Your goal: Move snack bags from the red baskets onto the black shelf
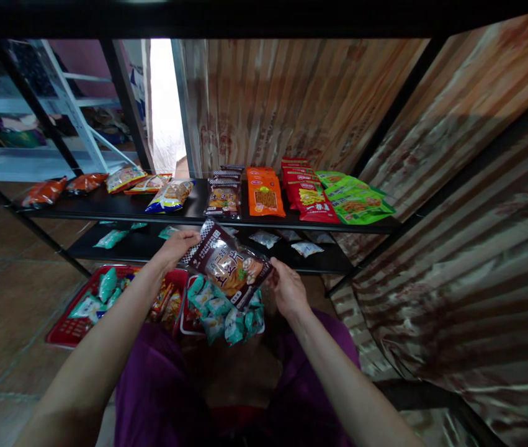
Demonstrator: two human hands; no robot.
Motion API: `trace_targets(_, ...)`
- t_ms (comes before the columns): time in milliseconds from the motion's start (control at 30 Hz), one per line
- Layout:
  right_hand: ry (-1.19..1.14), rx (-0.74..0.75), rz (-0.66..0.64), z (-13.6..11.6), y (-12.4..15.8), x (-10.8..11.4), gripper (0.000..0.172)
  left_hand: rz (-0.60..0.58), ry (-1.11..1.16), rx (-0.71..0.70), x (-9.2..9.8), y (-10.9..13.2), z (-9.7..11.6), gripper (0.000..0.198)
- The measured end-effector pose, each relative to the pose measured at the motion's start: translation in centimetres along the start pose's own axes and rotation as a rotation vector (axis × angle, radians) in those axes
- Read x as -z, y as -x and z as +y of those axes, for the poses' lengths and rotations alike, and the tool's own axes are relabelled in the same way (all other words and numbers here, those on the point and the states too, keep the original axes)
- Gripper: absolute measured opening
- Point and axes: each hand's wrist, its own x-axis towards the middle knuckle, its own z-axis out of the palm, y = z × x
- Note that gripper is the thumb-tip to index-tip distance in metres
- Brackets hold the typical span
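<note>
A dark brown snack bag (229, 264) with a checkered top edge is held tilted in front of the shelf. My left hand (177, 245) pinches its upper left corner, and my right hand (288, 285) grips its lower right side. Behind it, a row of matching brown bags (223, 197) stands on the black shelf (198, 218). To the right of that row are orange bags (265, 195), red bags (313, 197) and green bags (357, 198). Below the held bag, small teal packets (224, 313) fill a basket.
A red basket (61, 326) with teal and orange packets sits on the floor at the left. More bags (170, 195) lie on the shelf's left part. Several small packets (308, 248) rest on the lower shelf. Black posts (398, 105) and a striped curtain (468, 248) bound the right side.
</note>
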Motion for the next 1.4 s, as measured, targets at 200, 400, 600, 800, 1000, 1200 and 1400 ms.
trace_targets(200,-0.082,-0.195,-0.007,0.0,0.3,0.2,0.032,0.141,0.073,0.034,-0.9,-0.2,-0.3,0.011)
trace_targets(400,-0.066,-0.182,-0.092,-0.9,1.9,-1.2,0.029,0.15,0.098,0.145,-0.1,-1.4,-0.5,0.002)
trace_targets(600,-0.087,-0.154,-0.124,-1.0,3.1,-1.9,0.03,0.135,0.081,0.159,0.0,-1.9,-1.1,0.004)
trace_targets(800,-0.125,-0.158,-0.126,-0.7,2.6,-1.3,0.028,0.117,0.115,0.145,-0.5,-1.8,-1.3,0.005)
trace_targets(1000,-0.117,-0.247,0.0,0.1,1.3,1.0,0.022,0.011,0.135,0.118,-1.0,-1.0,-0.2,0.005)
trace_targets(1200,-0.147,-0.248,-0.102,0.0,1.4,1.8,0.018,0.009,0.052,0.066,-1.0,-1.4,-0.3,0.005)
trace_targets(1400,-0.157,-0.281,-0.121,-0.2,2.2,1.4,0.016,0.047,-0.007,0.039,-1.2,-1.8,0.6,0.002)
